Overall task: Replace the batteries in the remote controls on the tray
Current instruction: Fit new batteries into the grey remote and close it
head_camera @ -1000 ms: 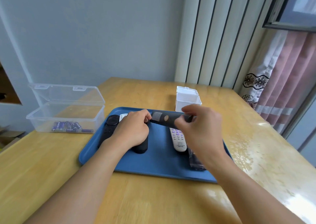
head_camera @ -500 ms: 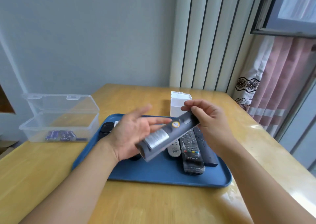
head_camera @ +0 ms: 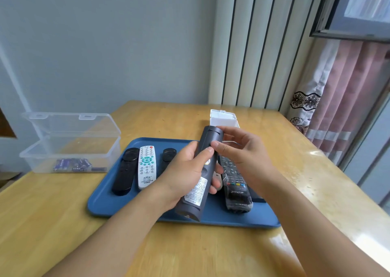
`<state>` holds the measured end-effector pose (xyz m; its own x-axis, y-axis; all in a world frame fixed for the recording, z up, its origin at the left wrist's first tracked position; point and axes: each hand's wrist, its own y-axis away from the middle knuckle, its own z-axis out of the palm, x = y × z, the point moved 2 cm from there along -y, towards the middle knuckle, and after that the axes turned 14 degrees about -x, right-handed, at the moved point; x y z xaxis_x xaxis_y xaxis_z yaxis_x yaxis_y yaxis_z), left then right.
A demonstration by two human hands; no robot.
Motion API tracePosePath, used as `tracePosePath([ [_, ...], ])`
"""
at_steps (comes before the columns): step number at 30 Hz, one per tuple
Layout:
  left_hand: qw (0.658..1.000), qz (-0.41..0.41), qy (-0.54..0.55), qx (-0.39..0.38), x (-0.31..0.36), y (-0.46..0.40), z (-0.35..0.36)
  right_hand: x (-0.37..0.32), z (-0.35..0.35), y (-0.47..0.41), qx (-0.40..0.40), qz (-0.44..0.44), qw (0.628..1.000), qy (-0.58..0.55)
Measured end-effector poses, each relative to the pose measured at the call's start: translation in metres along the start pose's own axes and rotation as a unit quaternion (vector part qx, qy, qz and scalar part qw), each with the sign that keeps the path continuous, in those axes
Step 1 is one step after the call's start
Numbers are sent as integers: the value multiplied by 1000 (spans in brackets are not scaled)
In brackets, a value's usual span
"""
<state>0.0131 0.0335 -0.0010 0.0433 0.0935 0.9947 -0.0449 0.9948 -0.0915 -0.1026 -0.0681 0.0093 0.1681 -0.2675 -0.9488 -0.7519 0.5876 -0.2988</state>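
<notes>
A: Where is the dark grey slim plastic remote (head_camera: 205,172)?

B: Lifted above the blue plastic tray (head_camera: 105,200), back side up with its label showing. The left hand (head_camera: 185,171) has its grip closed around the middle; the right hand (head_camera: 242,150) pinches the far end, thumb on the rear cover.

A: And on the tray?

B: A long black remote (head_camera: 124,172), a white remote with teal buttons (head_camera: 147,167), and a black remote in clear wrap (head_camera: 235,183).

A: Around it?

B: On the wooden desk (head_camera: 63,224), an open clear plastic box (head_camera: 69,141) holding purple batteries (head_camera: 72,165) to the left, and a small white box (head_camera: 224,118) behind.
</notes>
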Motion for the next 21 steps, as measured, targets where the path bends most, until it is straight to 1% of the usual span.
tracePosePath([
  [3, 1000, 8, -20, -7, 1, 0, -2, 1, 0, -1, 13, -18, 999, 29],
  [8, 999, 0, -24, -32, 6, 1, -4, 1, 1, -2, 46, -25, 994, 91],
  [11, 999, -11, -33, -35, 5, 0, -4, 1, 0, -1, 68, -21, 992, 104],
  [13, 998, -19, -46, -33, 3, 0, -3, 1, 0, 0, 78, -19, 992, 93],
  [15, 997, -31, -56, -31, -2, -1, -1, 0, 4, 0, 81, -23, 996, 36],
  [17, 997, -42, -57, -29, -6, -2, 1, -3, 5, 0, 103, -25, 992, -68],
  [19, 998, -44, -51, -22, -7, -2, 1, -8, 0, -2, 147, -15, 969, -196],
  [21, 998, -39, -36, -16, -4, -3, 0, -11, -10, -3, 184, 15, 933, -310],
])
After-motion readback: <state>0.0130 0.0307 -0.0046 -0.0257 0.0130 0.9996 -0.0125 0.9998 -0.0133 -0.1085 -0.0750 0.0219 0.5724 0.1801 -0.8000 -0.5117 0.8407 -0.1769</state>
